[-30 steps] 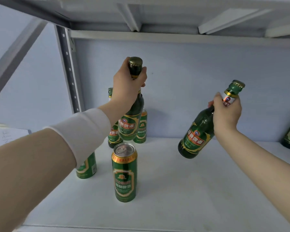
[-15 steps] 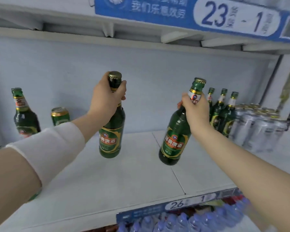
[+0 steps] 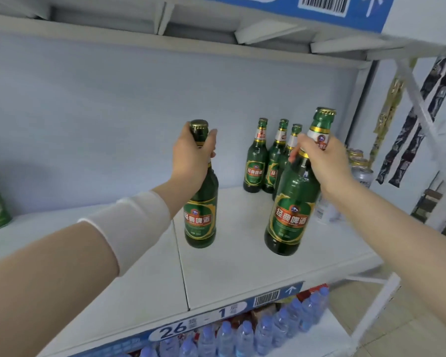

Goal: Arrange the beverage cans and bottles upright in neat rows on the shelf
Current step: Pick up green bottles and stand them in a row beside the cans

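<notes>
grip on each side is at the neck. the left hand [image 3: 193, 153] is wrapped around the top of a green beer bottle [image 3: 201, 210], just under its cap, and the bottle hangs upright below it over the white shelf [image 3: 242, 274], beside the seam between two panels. the right hand [image 3: 319, 161] clasps the neck of a second green bottle [image 3: 291, 210], which leans a little. whether either base touches the shelf i cannot tell. three more bottles [image 3: 255, 163] stand upright at the back wall, just behind the right hand, with silver cans [image 3: 361, 173] past that wrist.
</notes>
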The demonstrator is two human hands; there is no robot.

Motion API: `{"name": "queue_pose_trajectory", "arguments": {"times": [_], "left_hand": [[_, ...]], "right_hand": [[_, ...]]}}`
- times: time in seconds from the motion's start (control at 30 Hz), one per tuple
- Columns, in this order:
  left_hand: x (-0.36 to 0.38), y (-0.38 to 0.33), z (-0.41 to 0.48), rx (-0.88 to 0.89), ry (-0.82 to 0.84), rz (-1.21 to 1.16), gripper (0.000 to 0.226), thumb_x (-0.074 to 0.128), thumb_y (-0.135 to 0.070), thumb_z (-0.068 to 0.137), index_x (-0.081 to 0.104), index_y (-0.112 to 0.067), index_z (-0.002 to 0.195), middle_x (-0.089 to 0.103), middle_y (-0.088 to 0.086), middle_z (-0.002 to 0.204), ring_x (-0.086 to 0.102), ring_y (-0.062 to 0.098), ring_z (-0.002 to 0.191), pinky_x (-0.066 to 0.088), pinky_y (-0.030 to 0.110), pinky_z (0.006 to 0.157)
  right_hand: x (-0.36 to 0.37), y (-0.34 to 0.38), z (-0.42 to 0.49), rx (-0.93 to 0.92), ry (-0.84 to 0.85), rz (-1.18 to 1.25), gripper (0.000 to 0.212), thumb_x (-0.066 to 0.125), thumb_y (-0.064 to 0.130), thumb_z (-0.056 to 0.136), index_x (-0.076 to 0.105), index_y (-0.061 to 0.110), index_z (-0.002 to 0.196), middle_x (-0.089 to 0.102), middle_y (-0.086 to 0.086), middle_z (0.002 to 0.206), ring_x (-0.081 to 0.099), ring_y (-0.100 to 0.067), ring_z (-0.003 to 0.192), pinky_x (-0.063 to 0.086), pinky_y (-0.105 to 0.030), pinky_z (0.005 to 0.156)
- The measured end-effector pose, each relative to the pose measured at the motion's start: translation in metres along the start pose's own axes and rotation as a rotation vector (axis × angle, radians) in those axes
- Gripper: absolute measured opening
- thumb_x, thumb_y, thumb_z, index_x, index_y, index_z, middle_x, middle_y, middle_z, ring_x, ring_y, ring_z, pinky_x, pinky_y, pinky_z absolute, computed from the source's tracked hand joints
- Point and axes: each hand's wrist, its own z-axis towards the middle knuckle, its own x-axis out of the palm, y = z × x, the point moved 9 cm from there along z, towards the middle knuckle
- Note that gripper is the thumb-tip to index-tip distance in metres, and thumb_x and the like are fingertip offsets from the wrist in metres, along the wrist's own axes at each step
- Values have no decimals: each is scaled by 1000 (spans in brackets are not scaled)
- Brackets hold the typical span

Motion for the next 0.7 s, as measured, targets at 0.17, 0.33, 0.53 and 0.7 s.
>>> {"name": "queue_pose_trajectory", "arguments": {"times": [0.17, 0.33, 0.53, 0.7], "left_hand": [[68, 14, 25, 6, 72, -11, 37, 49, -36, 93, 43, -11, 120, 59, 4, 90, 53, 0, 67, 44, 18, 56], [128, 34, 48, -52, 115, -41, 24, 48, -36, 94, 38, -17, 104, 57, 2, 88, 57, 12, 77, 43, 24, 64], [182, 55, 67, -135, 75, -20, 23, 47, -35, 95, 36, -15, 100, 56, 7, 95, 56, 22, 86, 46, 33, 71], [212, 54, 78, -171, 35, -18, 22, 44, -33, 96, 36, -13, 104, 53, 4, 97, 52, 19, 84, 41, 31, 69]], "right_hand": [[-20, -30, 24, 5, 34, -34, 22, 52, 28, 92, 59, 7, 89, 65, 4, 70, 61, 0, 59, 45, -22, 65], [-32, -53, 50, -10, 79, -97, 27, 51, 28, 92, 61, 3, 88, 65, 4, 70, 63, -13, 72, 48, -33, 80], [-29, -79, 74, -9, 246, -69, 26, 52, 29, 92, 60, 12, 75, 67, 9, 69, 64, -9, 73, 50, -34, 79], [-20, -93, 91, -24, 393, -33, 20, 52, 28, 91, 59, 13, 80, 65, 15, 66, 60, 7, 64, 44, -23, 70]]}}
